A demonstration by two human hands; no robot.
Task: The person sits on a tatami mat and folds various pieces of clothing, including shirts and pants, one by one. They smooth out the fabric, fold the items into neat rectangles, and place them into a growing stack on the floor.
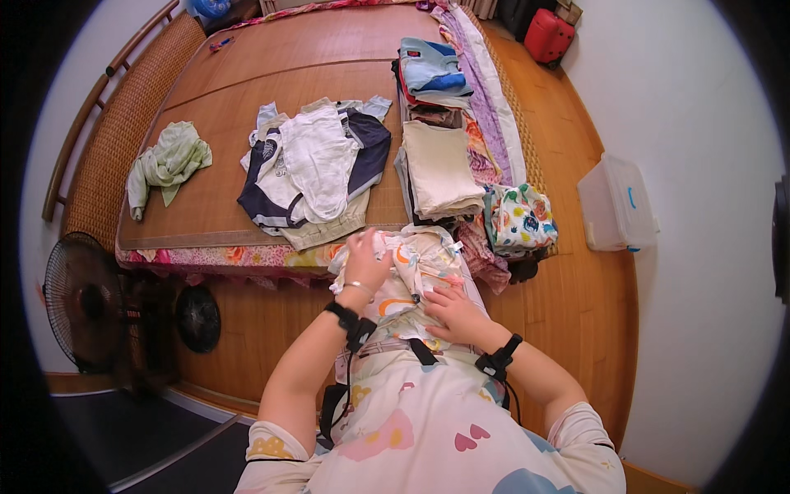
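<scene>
A white garment with a colourful print [404, 281] lies bunched on my lap, at the foot of the bed. My left hand [365, 262] rests on its upper left part, fingers bent over the cloth; whether it pinches the fabric is unclear. My right hand [455, 312] lies on the garment's lower right side with its fingers spread. Beyond the garment stands a stack of folded clothes with a cream one on top [437, 163]. To its left, white and navy clothes [318, 163] lie loosely piled over beige shorts [333, 231].
A crumpled pale green garment [170, 157] lies at the bed's left. Folded blue clothes [432, 68] and printed folded clothes [524, 219] are at the right edge. A fan [89, 299] stands on the floor at left; a clear plastic box [617, 207] stands by the right wall.
</scene>
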